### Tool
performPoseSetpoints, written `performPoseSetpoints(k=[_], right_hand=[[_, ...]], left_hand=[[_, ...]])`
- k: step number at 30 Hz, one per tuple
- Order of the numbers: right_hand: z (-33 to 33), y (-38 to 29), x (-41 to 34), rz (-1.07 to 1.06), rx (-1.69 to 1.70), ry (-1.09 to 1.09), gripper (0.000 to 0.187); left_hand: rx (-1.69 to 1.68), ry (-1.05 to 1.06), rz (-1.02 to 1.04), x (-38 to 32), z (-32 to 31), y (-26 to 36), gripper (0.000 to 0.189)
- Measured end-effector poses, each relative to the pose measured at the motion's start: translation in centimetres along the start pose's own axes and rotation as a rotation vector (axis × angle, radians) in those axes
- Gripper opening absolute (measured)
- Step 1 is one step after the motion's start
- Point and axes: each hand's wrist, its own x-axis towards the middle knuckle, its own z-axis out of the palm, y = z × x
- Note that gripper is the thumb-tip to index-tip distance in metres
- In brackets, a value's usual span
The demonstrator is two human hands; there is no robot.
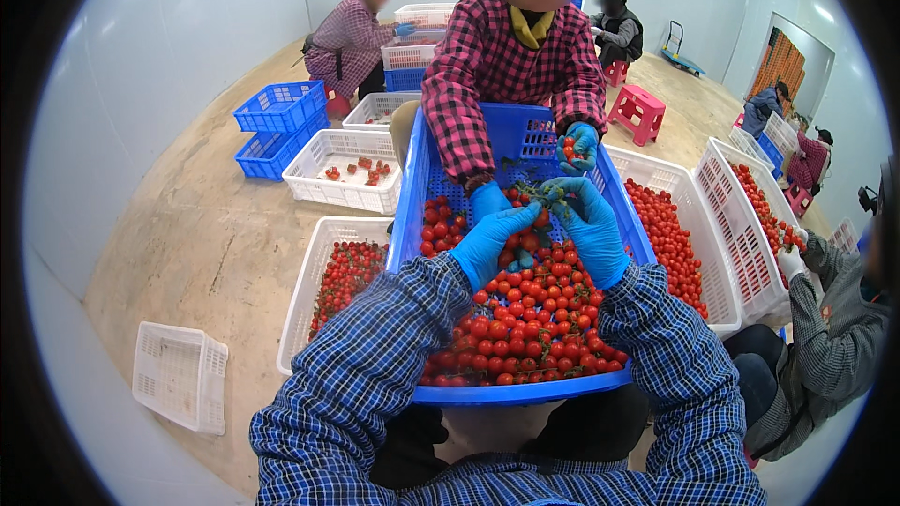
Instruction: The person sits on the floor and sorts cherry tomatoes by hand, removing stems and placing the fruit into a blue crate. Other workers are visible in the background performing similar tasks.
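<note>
My left hand (489, 242), in a blue glove, reaches over a blue plastic crate (411, 225) of cherry tomatoes (517, 348). Its thumb and fingers pinch a green tomato stem (548, 194) that has a few red fruits near it. My right hand (594, 228), gloved alike, grips the same stem from the other side. Part of the stem is hidden behind my fingers. Across the crate, a co-worker's gloved hand (579, 147) holds a few tomatoes, while that person's other hand (489, 202) reaches in beside my left hand.
A white crate of small tomatoes (344, 281) stands at left, another with loose tomatoes (664, 246) at right. Blue crates (281, 109) are stacked at far left. A co-worker (837, 337) sits close on my right. A pink stool (638, 112) stands behind the crates.
</note>
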Motion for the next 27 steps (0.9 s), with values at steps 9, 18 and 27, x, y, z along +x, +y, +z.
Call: performPoseSetpoints(k=[9, 18, 27], right_hand=[[-0.6, 0.4, 0.3, 0.008, 0.041, 0.326, 0.02], [7.8, -4.4, 6.1, -0.437, -0.209, 0.337, 0.023], [20.2, -0.3, 8.7, -0.325, -0.933, -0.948, 0.028]], left_hand=[[0.07, 0.052, 0.113, 0.8, -0.8, -0.9, 0.028], [0.095, 0.131, 0.087, 2.6, -2.1, -2.6, 0.033], [-0.144, 0.088, 0.167, 3.9, -3.8, -3.3, 0.03]])
